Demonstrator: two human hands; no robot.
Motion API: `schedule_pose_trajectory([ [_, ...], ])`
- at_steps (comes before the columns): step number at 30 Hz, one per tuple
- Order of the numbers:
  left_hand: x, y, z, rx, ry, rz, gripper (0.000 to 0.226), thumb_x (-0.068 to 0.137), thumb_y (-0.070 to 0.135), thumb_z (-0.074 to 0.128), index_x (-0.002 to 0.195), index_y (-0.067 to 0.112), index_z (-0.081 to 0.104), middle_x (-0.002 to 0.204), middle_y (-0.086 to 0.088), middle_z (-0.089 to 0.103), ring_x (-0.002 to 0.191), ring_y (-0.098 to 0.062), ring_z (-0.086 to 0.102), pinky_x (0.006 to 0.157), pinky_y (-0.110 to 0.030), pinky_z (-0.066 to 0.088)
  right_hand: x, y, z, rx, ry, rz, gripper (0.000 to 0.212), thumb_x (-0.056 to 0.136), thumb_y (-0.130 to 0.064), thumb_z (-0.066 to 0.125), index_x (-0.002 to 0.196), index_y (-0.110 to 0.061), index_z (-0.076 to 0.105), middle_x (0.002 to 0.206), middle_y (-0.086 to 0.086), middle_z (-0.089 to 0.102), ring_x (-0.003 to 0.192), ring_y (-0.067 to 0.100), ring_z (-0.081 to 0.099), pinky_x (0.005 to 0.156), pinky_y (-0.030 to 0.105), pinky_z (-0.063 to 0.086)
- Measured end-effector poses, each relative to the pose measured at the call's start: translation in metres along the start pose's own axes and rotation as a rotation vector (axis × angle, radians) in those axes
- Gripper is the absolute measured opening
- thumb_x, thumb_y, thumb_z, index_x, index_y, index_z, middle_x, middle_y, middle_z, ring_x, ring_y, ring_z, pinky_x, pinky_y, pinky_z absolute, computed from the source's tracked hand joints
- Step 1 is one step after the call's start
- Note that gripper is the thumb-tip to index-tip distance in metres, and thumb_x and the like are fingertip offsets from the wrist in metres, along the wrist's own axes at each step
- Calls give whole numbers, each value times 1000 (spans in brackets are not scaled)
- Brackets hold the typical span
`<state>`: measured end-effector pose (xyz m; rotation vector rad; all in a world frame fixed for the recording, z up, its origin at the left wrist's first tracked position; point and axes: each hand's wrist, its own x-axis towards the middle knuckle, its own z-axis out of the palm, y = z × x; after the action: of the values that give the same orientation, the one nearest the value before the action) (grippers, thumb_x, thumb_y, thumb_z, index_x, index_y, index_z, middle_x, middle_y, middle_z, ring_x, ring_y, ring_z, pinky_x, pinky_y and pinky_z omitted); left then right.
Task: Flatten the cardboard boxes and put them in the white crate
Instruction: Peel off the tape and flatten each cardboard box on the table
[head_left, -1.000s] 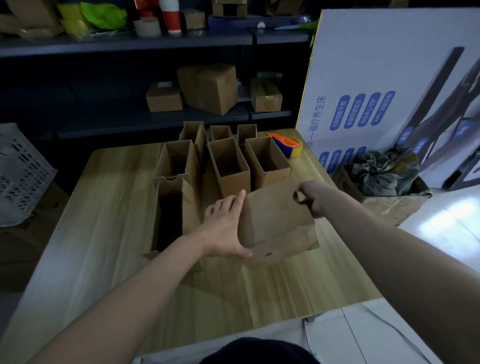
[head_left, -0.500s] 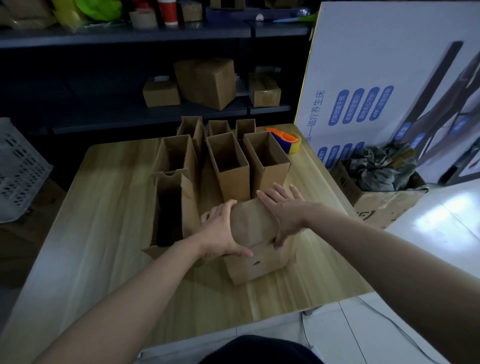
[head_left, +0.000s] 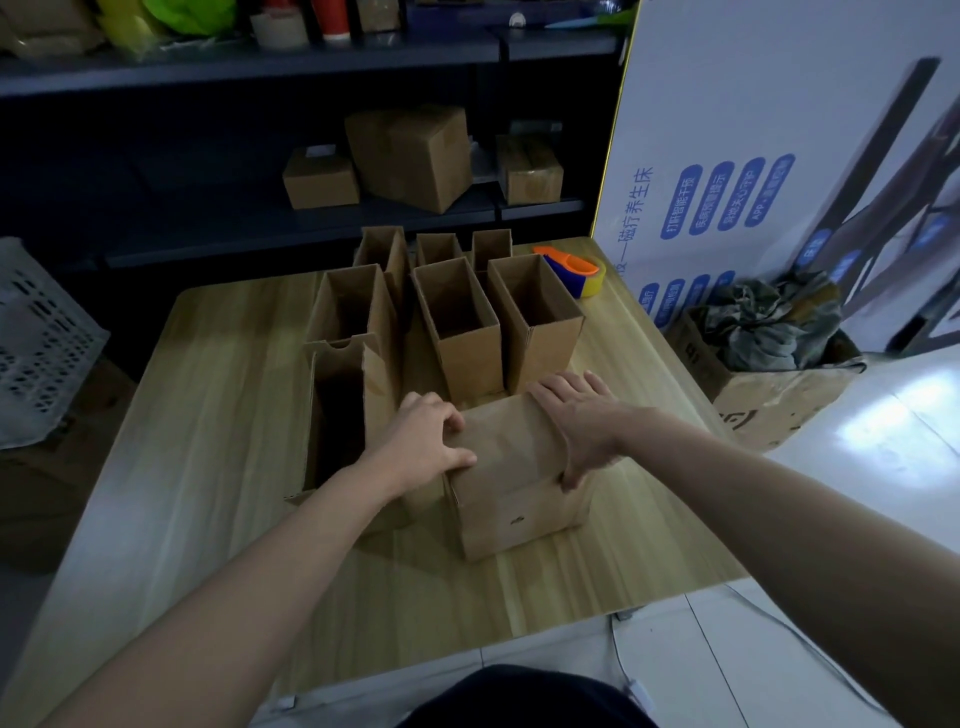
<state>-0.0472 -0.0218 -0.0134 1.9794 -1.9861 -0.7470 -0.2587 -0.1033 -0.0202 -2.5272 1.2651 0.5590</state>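
Observation:
A brown cardboard box (head_left: 514, 512) lies on the wooden table (head_left: 208, 467) near the front edge, its top panel folded down. My left hand (head_left: 423, 447) grips its left edge, fingers curled and thumb across the top. My right hand (head_left: 576, 421) presses flat on the top panel, fingers straight toward the far edge. Several open cardboard boxes (head_left: 457, 322) stand upright behind it, and a taller one (head_left: 337, 410) stands to the left. The white crate (head_left: 36, 338) is off the table at the far left, partly cut off.
An orange and blue tape dispenser (head_left: 576, 267) sits at the table's back right. A floor box with crumpled cloth (head_left: 769, 374) stands to the right, in front of a large printed board (head_left: 779, 156). Dark shelves (head_left: 405, 156) with more cartons are behind.
The box's raised panel has been folded down. My right hand left the panel's top corner and now lies flat on it. My left hand curled onto the left edge.

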Motion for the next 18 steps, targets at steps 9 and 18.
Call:
schedule_pose_trajectory([
  [9,0,12,12,71,66,-24,10,87,21,65,96,16,66,101,-1,62,90,-10,57,83,-27,52,-2,-3,2,-61,31,9,129,60,-54,82,152,-27,-4,158,1,5,146,28,1,118,51,-1],
  [18,0,14,12,70,64,-5,5,89,17,63,88,15,68,92,2,62,82,-6,57,76,-21,50,-6,-7,0,-84,20,23,127,61,-53,81,152,-26,-4,158,2,5,146,29,1,119,51,0],
])
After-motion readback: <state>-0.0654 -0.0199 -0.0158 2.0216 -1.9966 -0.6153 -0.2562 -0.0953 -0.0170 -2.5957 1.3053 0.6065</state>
